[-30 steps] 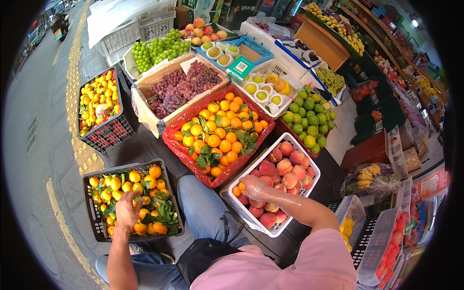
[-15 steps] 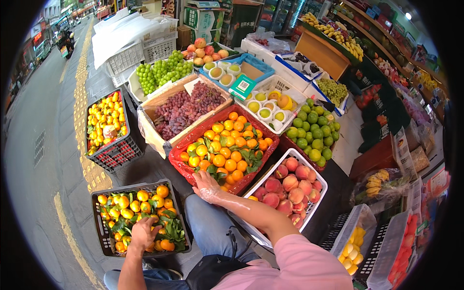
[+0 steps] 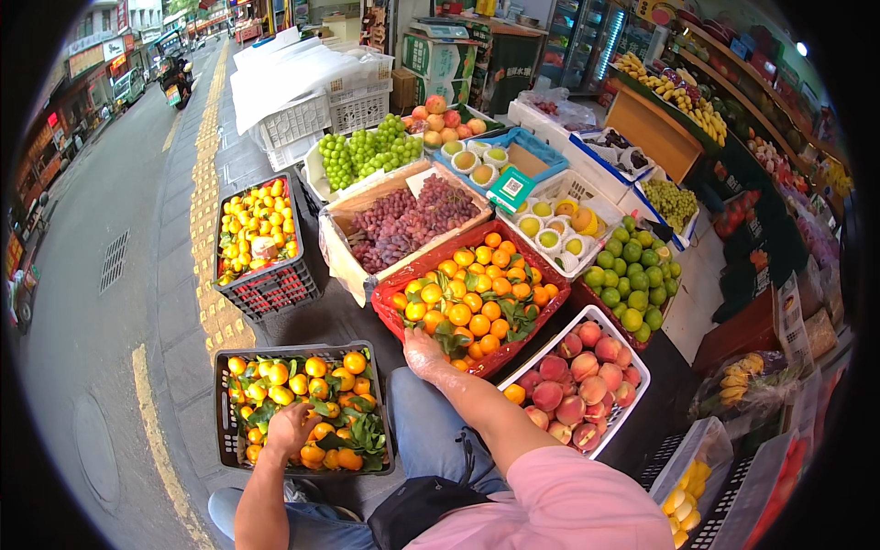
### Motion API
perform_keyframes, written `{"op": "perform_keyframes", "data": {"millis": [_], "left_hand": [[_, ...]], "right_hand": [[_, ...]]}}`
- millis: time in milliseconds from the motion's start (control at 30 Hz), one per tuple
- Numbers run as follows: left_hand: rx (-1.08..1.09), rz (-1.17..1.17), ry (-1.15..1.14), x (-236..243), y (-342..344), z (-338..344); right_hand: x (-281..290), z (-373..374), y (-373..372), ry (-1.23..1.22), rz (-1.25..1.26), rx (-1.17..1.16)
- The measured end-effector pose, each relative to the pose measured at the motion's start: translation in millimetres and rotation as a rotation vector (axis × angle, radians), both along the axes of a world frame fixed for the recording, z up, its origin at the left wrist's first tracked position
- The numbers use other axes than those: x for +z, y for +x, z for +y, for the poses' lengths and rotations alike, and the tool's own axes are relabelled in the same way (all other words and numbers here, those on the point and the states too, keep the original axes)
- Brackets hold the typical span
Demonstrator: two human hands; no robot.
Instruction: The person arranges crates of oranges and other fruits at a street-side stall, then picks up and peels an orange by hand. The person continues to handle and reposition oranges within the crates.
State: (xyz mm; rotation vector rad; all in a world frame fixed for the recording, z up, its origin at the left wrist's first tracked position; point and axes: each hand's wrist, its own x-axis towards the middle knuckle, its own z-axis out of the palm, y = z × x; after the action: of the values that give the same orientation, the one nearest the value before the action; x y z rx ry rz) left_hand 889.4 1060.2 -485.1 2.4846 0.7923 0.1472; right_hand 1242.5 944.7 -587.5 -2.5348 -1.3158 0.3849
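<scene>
Oranges with green leaves [image 3: 307, 403] fill the dark plastic crate [image 3: 223, 403] on the pavement at the person's lower left, and the left hand [image 3: 291, 427] is down among them, fingers curled over the fruit at the near side of the crate; whether they actually grip one cannot be told from this angle. Across the person's blue-jeaned knee [image 3: 431, 431], the right hand [image 3: 423, 350] reaches out on a pink-sleeved arm and rests on the near rim of the red crate [image 3: 390, 316], fingers bent down over the edge, touching the rim beside the oranges [image 3: 472, 298] piled inside with their leaves. Just to the right of that arm sits a white crate [image 3: 632, 353] of peaches [image 3: 573, 380], with one small orange at its near corner. Beyond the red crate, a cardboard box [image 3: 344, 252] holds dark red grapes [image 3: 408, 220], and green grapes [image 3: 362, 151] lie in a tray behind it. To the right, green apples [image 3: 632, 275] are heaped together. Out on the left, near the yellow paving strip, another dark crate [image 3: 270, 289] carries yellow and orange fruit [image 3: 252, 229]. A black pouch [image 3: 417, 509] sits in the person's lap.
</scene>
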Motion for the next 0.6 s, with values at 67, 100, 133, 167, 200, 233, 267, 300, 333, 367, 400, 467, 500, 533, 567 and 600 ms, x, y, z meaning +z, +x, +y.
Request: {"op": "perform_keyframes", "data": {"millis": [67,100,133,167,200,233,267,300,333,367,400,467,500,533,567,600], "left_hand": [[0.013,-0.011,-0.025,1.1,1.0,-2.0],[0.018,-0.009,-0.046,1.0,2.8,-5.0],[0.008,-0.016,-0.044,0.2,6.6,-8.3],[0.032,-0.038,-0.122,-1.5,13.1,-13.4],[0.075,-0.084,-0.142,-4.1,23.4,-20.2],[0.140,-0.074,-0.180,-7.3,36.8,-28.9],[0.171,-0.052,-0.223,-11.1,52.4,-38.1],[0.237,-0.133,-0.325,-17.9,74.2,-51.7],[0.221,-0.160,-0.259,-25.7,97.5,-67.2],[0.092,-0.224,-0.199,-34.1,122.0,-82.4],[0.002,-0.167,-0.174,-43.2,145.8,-98.4],[-0.199,-0.278,0.064,-65.5,187.1,-125.5],[-0.167,-0.294,0.069,-78.5,201.9,-135.8],[0.045,-0.281,-0.061,-92.9,218.7,-144.7],[0.261,-0.315,-0.160,-107.7,237.9,-145.9],[0.428,-0.373,-0.445,-121.1,251.1,-139.0]], "right_hand": [[9.3,-4.9,2.2,0.070,0.010,0.041],[14.4,-11.4,4.9,0.056,0.041,0.056],[18.8,-17.8,9.3,0.217,0.028,0.029],[23.7,-30.7,22.1,0.326,-0.012,0.047],[28.5,-43.9,38.3,0.476,0.016,0.031],[31.5,-61.8,54.8,0.547,-0.093,-0.087],[34.4,-81.6,78.4,0.672,-0.211,-0.149],[35.4,-105.8,102.2,0.628,-0.252,-0.288],[33.0,-125.9,122.9,0.535,-0.352,-0.439],[28.1,-142.7,141.2,0.434,-0.434,-0.591],[21.3,-157.9,156.9,0.402,-0.403,-0.692],[4.4,-177.7,181.1,0.289,-0.232,-0.908],[-3.6,-183.3,190.6,0.245,-0.144,-0.998],[-11.7,-186.5,196.7,0.255,-0.026,-1.005],[-18.7,-188.1,200.7,0.342,0.127,-1.031],[-24.1,-186.7,204.5,0.432,0.262,-1.054]]}}
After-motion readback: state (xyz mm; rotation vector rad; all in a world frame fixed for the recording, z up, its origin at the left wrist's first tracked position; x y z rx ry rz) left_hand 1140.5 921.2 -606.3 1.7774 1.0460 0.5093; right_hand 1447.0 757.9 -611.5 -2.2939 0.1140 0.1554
